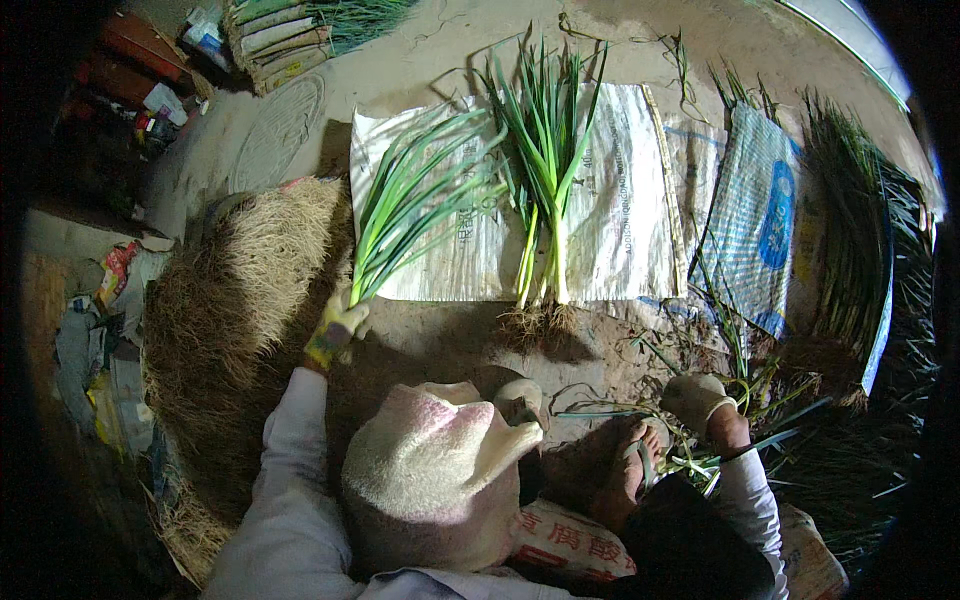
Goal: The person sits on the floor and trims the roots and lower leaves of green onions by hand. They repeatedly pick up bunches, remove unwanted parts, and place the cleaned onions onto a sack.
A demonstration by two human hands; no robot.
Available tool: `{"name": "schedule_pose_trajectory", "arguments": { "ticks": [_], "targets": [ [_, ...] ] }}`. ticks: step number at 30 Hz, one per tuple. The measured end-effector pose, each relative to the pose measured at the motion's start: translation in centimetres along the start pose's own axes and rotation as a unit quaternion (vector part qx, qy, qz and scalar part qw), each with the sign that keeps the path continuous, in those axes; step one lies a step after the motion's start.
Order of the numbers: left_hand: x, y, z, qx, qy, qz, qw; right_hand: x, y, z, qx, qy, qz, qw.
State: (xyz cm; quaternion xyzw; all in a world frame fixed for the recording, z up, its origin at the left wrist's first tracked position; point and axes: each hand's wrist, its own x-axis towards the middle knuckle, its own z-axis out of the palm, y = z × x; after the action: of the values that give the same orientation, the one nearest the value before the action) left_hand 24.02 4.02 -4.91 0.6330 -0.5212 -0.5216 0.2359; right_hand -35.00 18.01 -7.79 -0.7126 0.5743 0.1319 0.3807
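Note:
My left hand [339, 330], in a soiled yellow and grey glove, grips the lower end of a bunch of green onions [409, 195]. The long leaves fan out over a white woven sack [465, 262] spread on the ground. On the same sack lie several green onions [555, 187] with pale stalks, their dirty roots [551, 319] hanging past its near edge. Down at the right, my right hand [694, 401], in a pale glove, is low among loose stripped leaves [697, 457]. Its fingers are mostly hidden, so what it holds cannot be told.
A large heap of rooted plants [247, 277] stands at my left. Beyond a blue-and-white sack [757, 217] at the right lie darker bundled onions [844, 247]. A pale cloth [427, 472] covers my knee; my sandalled foot [634, 465] and a printed sack [570, 540] are close by.

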Motion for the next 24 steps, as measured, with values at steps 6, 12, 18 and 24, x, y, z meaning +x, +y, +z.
{"name": "schedule_pose_trajectory", "arguments": {
  "ticks": [6, 12, 18, 24],
  "targets": [
    [-5.0, 3.1, -2.8, 0.151, -0.023, 0.062, 0.986, 1.5, 0.0, 1.6, -0.009, -0.002, -0.007, 1.000],
    [-8.3, 8.1, -1.5, 0.062, -0.016, 0.059, 0.996, 2.5, -0.3, 3.2, 0.030, 0.071, -0.007, 0.997],
    [-8.7, 11.3, 0.2, -0.002, -0.086, 0.087, 0.992, 2.0, -0.9, 3.0, 0.093, 0.166, -0.055, 0.980],
    [-8.7, 13.8, 1.2, 0.008, -0.109, 0.077, 0.991, 1.4, -0.6, 3.6, 0.150, 0.189, 0.001, 0.970]
  ]
}}
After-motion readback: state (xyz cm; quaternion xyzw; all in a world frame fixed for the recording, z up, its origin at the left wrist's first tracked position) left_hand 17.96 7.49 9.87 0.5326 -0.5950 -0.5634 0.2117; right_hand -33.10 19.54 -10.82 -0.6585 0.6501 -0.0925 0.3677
